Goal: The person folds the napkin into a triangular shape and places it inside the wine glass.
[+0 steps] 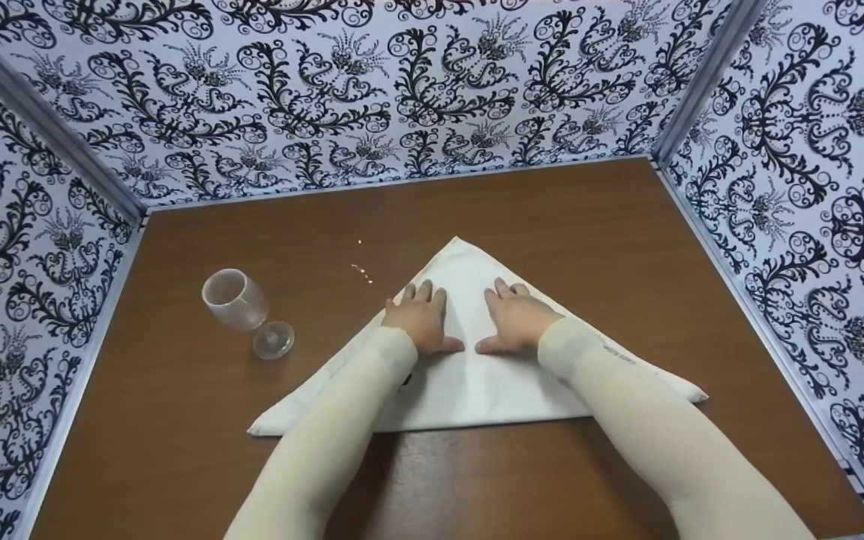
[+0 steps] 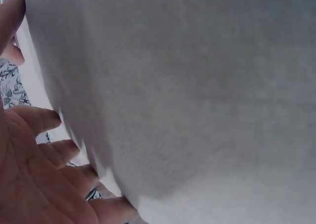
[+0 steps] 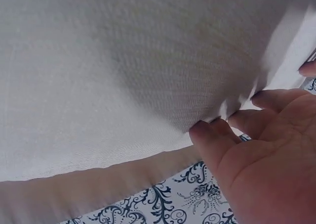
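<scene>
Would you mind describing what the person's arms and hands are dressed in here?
Both arms wear snug cream sleeves reaching to the wrists; the right sleeve carries a small line of dark lettering near the wrist, the left sleeve looks plain. The left hand and right hand are bare, with no gloves.

Brown table (image 1: 552, 225) enclosed by black-and-white damask-patterned walls (image 1: 327, 90).
</scene>
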`<state>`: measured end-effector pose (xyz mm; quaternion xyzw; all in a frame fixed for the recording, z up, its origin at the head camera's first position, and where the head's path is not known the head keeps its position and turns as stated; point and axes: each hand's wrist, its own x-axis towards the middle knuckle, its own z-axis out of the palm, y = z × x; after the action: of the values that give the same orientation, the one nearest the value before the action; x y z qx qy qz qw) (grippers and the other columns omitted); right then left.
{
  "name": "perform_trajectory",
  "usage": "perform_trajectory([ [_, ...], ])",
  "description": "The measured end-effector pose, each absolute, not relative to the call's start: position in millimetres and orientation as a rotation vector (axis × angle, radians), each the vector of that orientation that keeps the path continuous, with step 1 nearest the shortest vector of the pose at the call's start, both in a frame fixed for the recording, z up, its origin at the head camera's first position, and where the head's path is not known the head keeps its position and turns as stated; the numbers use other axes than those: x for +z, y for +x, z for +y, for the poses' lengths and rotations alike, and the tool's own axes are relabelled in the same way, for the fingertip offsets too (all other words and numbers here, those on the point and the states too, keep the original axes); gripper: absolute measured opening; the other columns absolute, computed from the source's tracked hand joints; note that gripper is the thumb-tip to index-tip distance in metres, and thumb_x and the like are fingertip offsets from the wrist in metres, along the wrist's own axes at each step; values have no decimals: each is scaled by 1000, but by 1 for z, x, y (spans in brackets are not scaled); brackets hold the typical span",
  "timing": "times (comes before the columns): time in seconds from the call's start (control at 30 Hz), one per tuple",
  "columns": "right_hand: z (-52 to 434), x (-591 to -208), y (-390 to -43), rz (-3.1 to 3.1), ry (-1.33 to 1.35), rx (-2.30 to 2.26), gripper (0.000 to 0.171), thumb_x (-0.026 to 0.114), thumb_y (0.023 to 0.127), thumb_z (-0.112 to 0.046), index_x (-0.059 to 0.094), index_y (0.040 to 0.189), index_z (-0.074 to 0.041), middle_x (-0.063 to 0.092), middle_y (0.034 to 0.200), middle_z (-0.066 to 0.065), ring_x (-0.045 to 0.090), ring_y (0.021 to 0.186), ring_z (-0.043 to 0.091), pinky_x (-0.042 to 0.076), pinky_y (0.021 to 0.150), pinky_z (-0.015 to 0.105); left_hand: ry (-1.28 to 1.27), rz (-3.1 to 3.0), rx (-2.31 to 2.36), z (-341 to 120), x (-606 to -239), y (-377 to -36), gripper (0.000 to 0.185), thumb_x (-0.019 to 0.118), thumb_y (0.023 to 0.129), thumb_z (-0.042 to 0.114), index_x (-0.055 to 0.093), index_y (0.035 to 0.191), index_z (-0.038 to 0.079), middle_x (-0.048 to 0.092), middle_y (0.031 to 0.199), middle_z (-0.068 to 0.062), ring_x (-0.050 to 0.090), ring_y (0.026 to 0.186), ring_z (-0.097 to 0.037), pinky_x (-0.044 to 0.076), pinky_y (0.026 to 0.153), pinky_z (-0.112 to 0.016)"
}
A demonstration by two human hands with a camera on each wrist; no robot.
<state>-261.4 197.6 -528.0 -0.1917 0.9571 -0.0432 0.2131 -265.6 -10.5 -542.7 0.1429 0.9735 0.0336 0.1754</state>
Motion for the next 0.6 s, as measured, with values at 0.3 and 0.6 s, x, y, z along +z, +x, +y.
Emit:
perform_trajectory([
  [0.3, 198, -513, -245, 2581, -350, -91, 130, 81, 80, -70, 18, 165, 6, 11, 172, 34, 16, 159, 53, 28, 126, 60, 335, 2589, 69, -1, -533, -233, 134, 81, 68, 81, 20, 170, 21, 9, 178, -17, 14, 158, -57, 39, 110, -77],
  [0.6, 200, -514, -237, 2564, -356, -103, 139, 86, 76, -68, 11, 166, 7, 3, 171, 37, 13, 159, 55, 30, 126, 60, 327, 2588, 91, -5, -538, -235, 135, 82, 67, 82, 16, 171, 24, 4, 178, -14, 8, 159, -57, 37, 110, -80],
])
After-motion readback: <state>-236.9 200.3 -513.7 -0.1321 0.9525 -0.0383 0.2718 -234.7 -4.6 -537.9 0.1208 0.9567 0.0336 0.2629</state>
